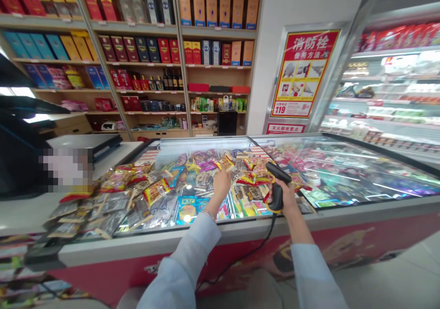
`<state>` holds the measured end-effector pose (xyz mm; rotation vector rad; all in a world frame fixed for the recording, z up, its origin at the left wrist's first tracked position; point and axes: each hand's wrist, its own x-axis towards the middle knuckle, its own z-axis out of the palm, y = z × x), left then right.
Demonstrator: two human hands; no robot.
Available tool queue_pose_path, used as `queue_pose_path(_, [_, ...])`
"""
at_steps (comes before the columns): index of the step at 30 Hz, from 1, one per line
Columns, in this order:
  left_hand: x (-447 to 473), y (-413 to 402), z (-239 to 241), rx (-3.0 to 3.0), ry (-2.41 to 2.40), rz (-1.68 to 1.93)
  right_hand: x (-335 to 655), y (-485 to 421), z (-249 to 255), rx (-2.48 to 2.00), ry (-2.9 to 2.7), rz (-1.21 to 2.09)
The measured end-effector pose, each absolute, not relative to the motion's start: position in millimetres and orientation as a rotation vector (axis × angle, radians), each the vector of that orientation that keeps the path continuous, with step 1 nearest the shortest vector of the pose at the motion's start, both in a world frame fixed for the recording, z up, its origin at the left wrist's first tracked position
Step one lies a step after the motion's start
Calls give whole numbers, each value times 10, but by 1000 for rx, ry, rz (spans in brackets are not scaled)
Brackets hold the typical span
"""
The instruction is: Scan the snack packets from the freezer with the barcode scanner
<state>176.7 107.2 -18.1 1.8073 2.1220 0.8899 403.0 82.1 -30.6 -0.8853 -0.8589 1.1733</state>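
My right hand (288,196) is wrapped around the handle of a black and yellow barcode scanner (277,171), whose cord hangs down over the front of the freezer. My left hand (222,183) is closed at the near edge of a small red and yellow snack packet (225,162); its fingertips are partly hidden. More snack packets (254,167) lie on the glass between and beyond my hands. To the left, another yellow and red packet (157,190) rests among clear-fronted packets (113,203).
The packets lie on a glass-topped chest freezer (371,176) with goods inside. A counter (20,217) with dark equipment (20,148) stands at left. Behind are shelves of boxes (220,34), a red fire-hydrant poster (305,73) and a lit refrigerated display (392,84).
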Motion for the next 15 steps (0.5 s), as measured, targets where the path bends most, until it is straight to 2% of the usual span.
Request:
queue_pose_path(3, [1825, 1115, -198, 1735, 2175, 747, 4057, 834, -356, -878, -858, 1177])
queue_pose_path(8, [1856, 1201, -325, 1704, 2176, 732, 4064, 835, -404, -917, -881, 1163])
queue_pose_path(15, [1832, 1373, -488, 1386, 1834, 1108, 4085, 782, -407, -894, -936, 1212])
